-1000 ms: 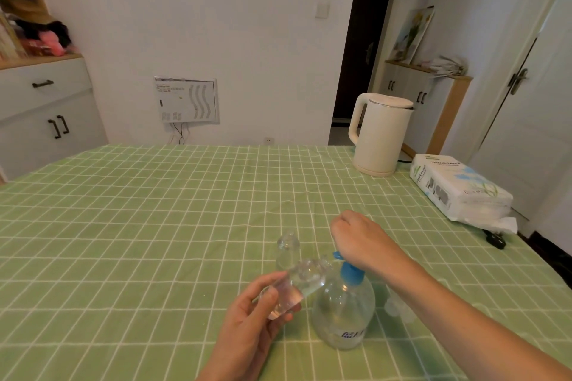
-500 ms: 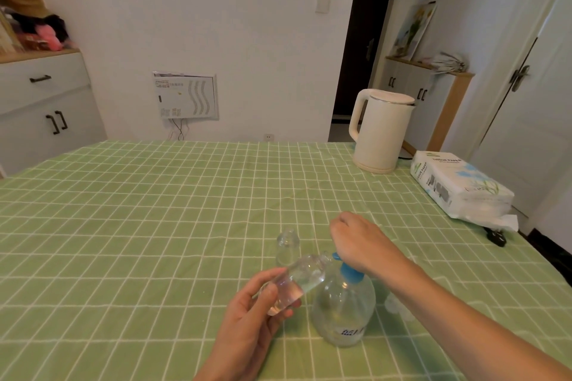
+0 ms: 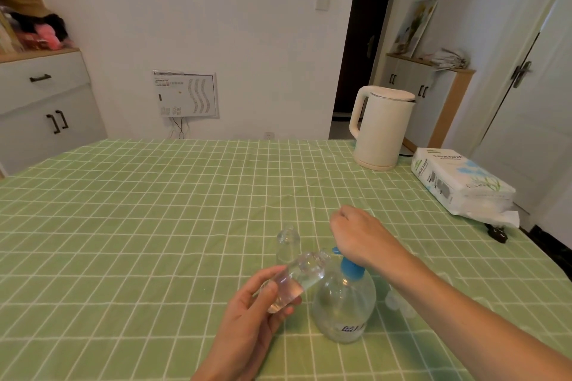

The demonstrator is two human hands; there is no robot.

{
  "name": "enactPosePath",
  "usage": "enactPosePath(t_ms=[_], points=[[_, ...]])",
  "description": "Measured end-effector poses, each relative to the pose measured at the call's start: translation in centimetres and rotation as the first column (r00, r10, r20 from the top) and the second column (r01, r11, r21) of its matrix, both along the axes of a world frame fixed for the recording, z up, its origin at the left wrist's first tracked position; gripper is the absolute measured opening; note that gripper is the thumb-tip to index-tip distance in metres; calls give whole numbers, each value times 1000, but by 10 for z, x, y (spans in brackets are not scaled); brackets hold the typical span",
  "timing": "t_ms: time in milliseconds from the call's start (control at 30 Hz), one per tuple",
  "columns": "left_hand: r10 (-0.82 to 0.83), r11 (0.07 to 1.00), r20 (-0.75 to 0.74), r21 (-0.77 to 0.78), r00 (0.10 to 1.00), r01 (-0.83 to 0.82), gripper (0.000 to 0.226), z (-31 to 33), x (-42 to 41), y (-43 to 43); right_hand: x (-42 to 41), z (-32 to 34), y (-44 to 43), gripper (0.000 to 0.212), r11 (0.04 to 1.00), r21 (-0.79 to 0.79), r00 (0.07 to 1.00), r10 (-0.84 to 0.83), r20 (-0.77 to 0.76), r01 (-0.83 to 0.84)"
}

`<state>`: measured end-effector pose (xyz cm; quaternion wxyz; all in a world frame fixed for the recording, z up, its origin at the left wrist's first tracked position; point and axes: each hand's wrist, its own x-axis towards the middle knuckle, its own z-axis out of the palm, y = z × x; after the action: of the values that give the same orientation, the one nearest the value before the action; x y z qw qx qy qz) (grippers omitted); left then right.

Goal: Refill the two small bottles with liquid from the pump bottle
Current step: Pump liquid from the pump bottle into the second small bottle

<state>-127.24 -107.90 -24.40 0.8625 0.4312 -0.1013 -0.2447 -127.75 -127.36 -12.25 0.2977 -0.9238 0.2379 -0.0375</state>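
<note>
The small bottle (image 3: 297,280) lies tilted in the left hand (image 3: 250,318). Thumb and fingers pinch it round its lower end, and its mouth is raised to the blue nozzle (image 3: 335,250) of the pump bottle (image 3: 343,309), touching it or just short of it. A little clear liquid sits in the lower end.

The pump bottle stands upright near the table's near edge, right of the middle. The right hand (image 3: 359,235) rests over the pump head, which it hides. The knuckles are up and the fingers curl under, so I cannot tell whether they grip the head or only press it.

Over the last second almost nothing has changed. Both hands keep the same hold, the mouth has stayed at the nozzle, and the blue collar (image 3: 351,269) sits at much the same height. I take this as pumping under way on the first bottle, with no rise in level that I can make out.

The second bottle (image 3: 288,244) stands upright and uncapped just behind the small bottle, towards the table's middle, and looks unfilled as yet.

Pale translucent bits (image 3: 399,303) lie right of the pump bottle under the forearm. They may be caps.

A kettle (image 3: 382,130) stands at the far edge of the table (image 3: 154,210), towards the right corner. A tissue pack (image 3: 461,185) lies along the right edge.
</note>
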Motion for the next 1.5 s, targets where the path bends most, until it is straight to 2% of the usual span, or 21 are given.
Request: enactPosePath(t_ms=[133, 267, 400, 633, 767, 1000, 1167, 1300, 1500], points=[[0, 1000, 0, 6, 1000, 0, 26, 1, -1, -1, -3, 0, 3, 27, 1000, 15, 999, 8, -37, -8], [6, 1000, -1, 11, 1000, -6, 26, 2, -2, 0, -2, 3, 1, 28, 1000, 29, 1000, -7, -25, 8], [2, 1000, -12, 6, 1000, -2, 26, 3, -2, 1, 0, 6, 0, 26, 1000, -22, 1000, -8, -14, 8], [5, 1000, -7, -1, 1000, -5, 25, 2, -2, 0, 0, -2, -1, 25, 1000, 22, 1000, -22, 5, 22], [8, 1000, -4, 6, 1000, -8, 25, 3, -2, -2, -3, -4, 3, 28, 1000, -3, 1000, -12, -25, 12], [12, 1000, -16, 12, 1000, -12, 26, 4, -4, 1, -1, 3, -1, 26, 1000, -1, 1000, -3, 27, 3], [8, 1000, -14, 0, 1000, -8, 26, 5, -4, 2, -1, -1, -1, 26, 999, 33, 999, -24, 26, 23], [18, 1000, -8, 2, 1000, -18, 26, 3, -2, 0, -1, -7, 2, 26, 999, -1, 999, -35, 8, 35], [23, 1000, -9, -5, 1000, -23, 26, 5, -3, 0, -1, -4, -1, 26, 998, 44, 999, -36, -5, 36]])
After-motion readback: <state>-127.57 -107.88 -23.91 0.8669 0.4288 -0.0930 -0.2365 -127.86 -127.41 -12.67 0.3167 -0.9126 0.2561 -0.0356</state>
